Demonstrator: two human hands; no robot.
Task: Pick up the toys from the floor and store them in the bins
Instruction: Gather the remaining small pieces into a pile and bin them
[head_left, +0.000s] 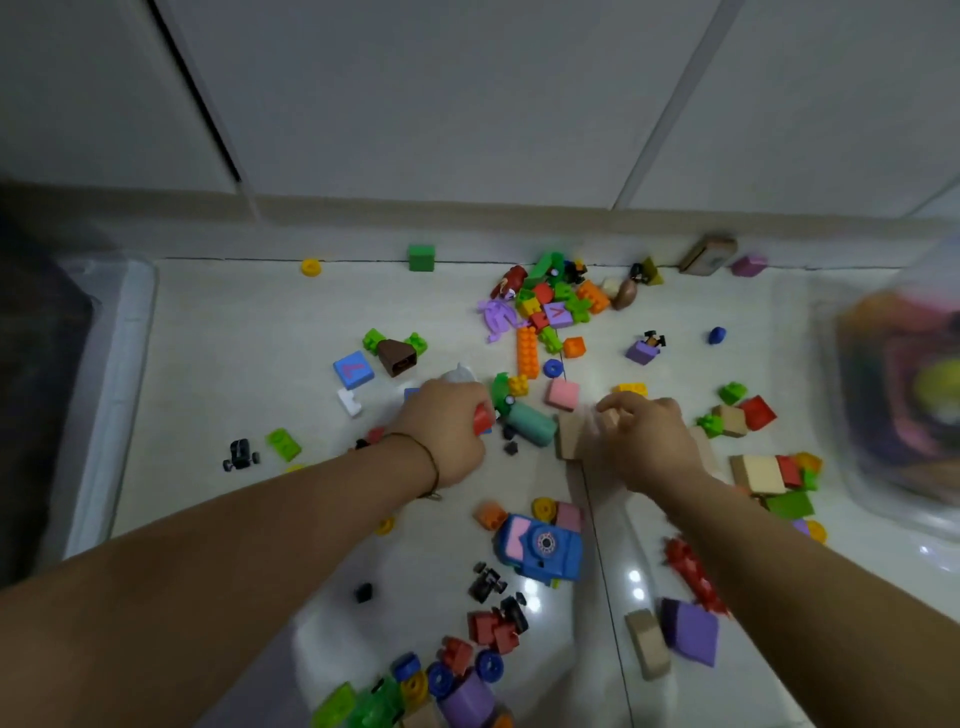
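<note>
Forearms (249, 525) nearest; left hand (447, 431) curls round a red plastic brick (483, 417), right hand (649, 441) pinches a tan wooden block (612, 417). Either could slip from fingertips mid-carry.

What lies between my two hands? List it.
Head view: between the left hand, gripping a red piece, and the right hand lie a teal cylinder, a small black piece and a tan block.
</note>
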